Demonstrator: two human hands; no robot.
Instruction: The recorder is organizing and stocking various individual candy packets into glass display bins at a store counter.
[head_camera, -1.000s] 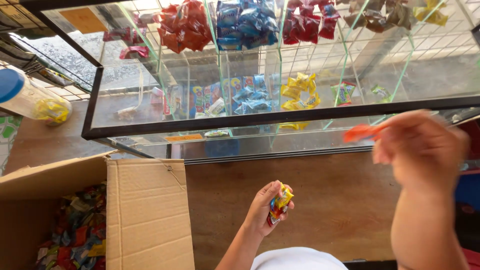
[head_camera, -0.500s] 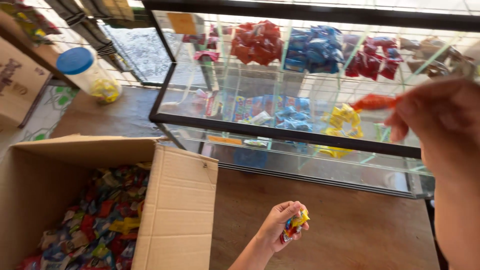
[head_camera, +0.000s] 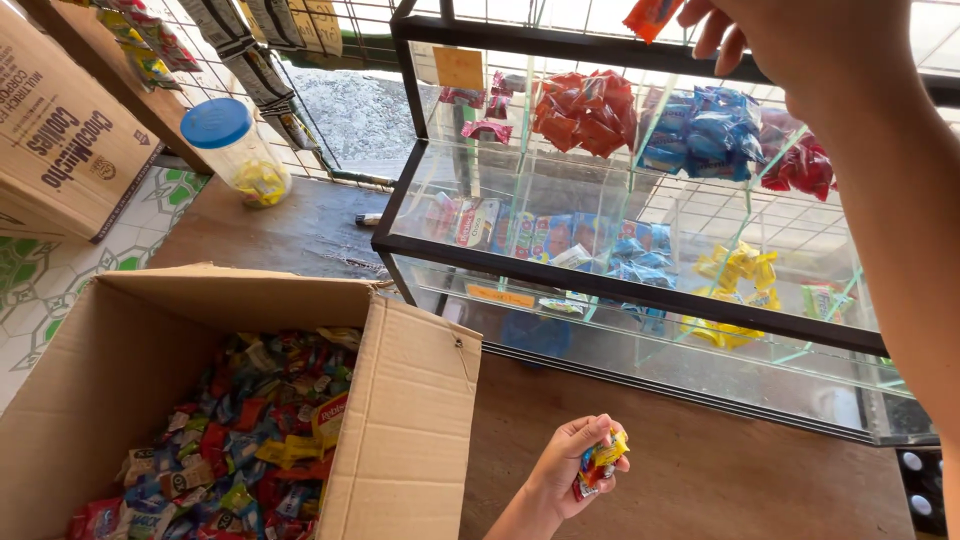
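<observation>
At the far left edge a brown printed cardboard carton (head_camera: 62, 130) stands on the patterned green-and-white floor tiles (head_camera: 60, 280), only partly in view. Just right of it, at the back left corner of the brown wooden counter (head_camera: 720, 470), stands one clear plastic jar with a blue screw lid (head_camera: 236, 150), holding a small heap of yellow sweets at its bottom. In front, one large open brown cardboard box (head_camera: 420, 420) fills the near left part of the counter; it holds a loose heap of small wrapped candies (head_camera: 235, 440) in red, blue, yellow and green, too many to count. To its right, near the counter's front edge, the left hand (head_camera: 575, 472) is closed around a small bunch of wrapped candies in yellow, red and blue (head_camera: 601, 464), the fingers curled tight over them; I cannot tell how many pieces it grips. Behind the hand, along the counter's back edge, stands one black-framed glass display case (head_camera: 640, 290) divided by glass partitions; the upper row shows three bunches of packets, red-orange, blue and dark red, and the lower row holds blue and yellow packets among others. At the top right the right hand (head_camera: 800, 45) is raised above the case, fingers pinched on one orange wrapped candy (head_camera: 650, 15) that sticks out to the left of the fingertips, above the case's top rim.
</observation>
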